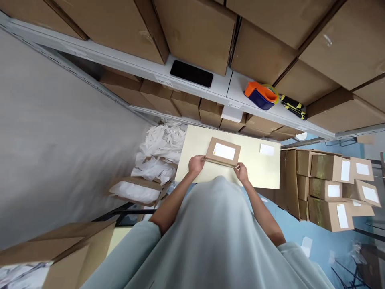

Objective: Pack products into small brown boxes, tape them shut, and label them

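A small brown cardboard box (210, 147) with a white label (224, 151) on top lies on a cream table (252, 172). My left hand (196, 164) is at its near left corner, fingers closed in a pinch. At the near right corner, my right hand (241, 172) also pinches, thumb and fingertips together. A shiny yellowish strip that looks like packing tape runs along the box's near side between the two hands. How much of it lies under the fingertips is too small to make out.
A white paper slip (267, 149) lies on the table's right part. On the shelf above are a black phone (191, 73), an orange and blue tape dispenser (261, 95) and yellow-black cutters (293, 106). Labelled boxes (325, 187) stand at right; white shredded paper (165, 140) lies left.
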Motion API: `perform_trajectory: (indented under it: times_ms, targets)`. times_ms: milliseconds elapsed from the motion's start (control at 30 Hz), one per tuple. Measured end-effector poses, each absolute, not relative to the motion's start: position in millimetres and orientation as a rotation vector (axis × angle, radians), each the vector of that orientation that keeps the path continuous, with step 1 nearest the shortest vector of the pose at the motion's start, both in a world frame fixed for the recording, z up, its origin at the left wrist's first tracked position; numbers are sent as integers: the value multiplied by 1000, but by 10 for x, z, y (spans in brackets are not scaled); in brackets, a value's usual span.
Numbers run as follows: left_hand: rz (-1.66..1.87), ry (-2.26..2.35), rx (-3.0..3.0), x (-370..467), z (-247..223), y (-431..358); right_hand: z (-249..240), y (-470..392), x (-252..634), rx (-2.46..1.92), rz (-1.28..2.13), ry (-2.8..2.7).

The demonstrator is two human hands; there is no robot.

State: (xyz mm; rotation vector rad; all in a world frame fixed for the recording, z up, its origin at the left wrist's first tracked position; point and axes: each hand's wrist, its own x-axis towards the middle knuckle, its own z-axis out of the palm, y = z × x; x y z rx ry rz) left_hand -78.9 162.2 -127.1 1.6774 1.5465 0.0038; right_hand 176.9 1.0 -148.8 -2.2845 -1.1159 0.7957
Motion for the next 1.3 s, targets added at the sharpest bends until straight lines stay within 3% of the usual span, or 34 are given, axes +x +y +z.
perform_trajectory:
  times_ms: [133, 233, 433, 533, 633, 800, 1000, 1133, 1300]
  targets:
    - [11, 1512, 1694, -1001, -1255, 1666, -1373, -19, 1677, -2280, 781, -1209]
    - [217, 1478, 1731, -901, -1045, 1961, -998, 267, 1953, -2288, 560, -1282]
    - [894, 936, 1931, -25, 49, 2744, 478, 1547, 2708, -2234, -150, -1576]
    - [1032, 783, 1985, 406, 598, 2842, 1028, 2157, 2857, -2346, -251, -1675]
    - [1090, 757, 2016, 588, 882, 2731, 1248, 2547, 2882, -2596, -134, -1726]
    - [1122, 800, 1997, 430, 856, 2423, 1281, 2766, 2931, -2745, 105, -1844]
    - [1170, 995, 1871, 454, 636, 2056, 1186, 2762, 3187, -2540, 151, -1864]
    - [1191, 1117, 1731, 591, 353, 1597, 716, 2214, 3280, -1971, 160, -1910]
    - [1163, 1317, 1441, 703, -161, 711, -82, 877, 3118, -1597, 657, -1760]
